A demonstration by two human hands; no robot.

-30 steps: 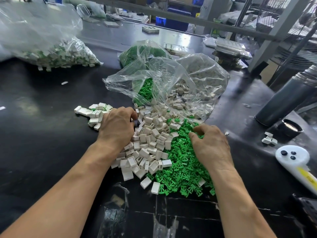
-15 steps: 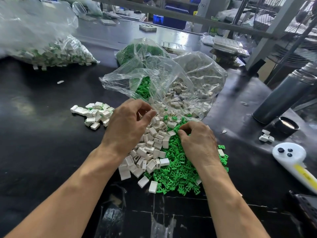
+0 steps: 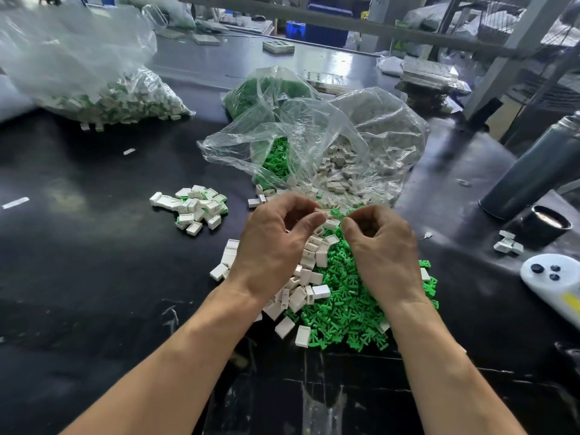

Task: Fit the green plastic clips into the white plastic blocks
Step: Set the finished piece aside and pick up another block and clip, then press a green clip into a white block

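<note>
A heap of white blocks and a heap of green clips lie side by side on the black table. Both of my hands are raised just above the heaps, fingertips almost meeting. My left hand pinches one white block between thumb and fingers. My right hand has its thumb and forefinger pinched on a small green clip, which is mostly hidden. To the left sits a small cluster of blocks with green clips fitted.
Two open clear bags behind the heaps hold green clips and white blocks. A big bag of fitted pieces lies far left. At the right stand a grey flask, its black cap, a white controller and stray blocks.
Both hands have lifted off the heaps and come together, the left one now with a white block, the right one with a green clip.
</note>
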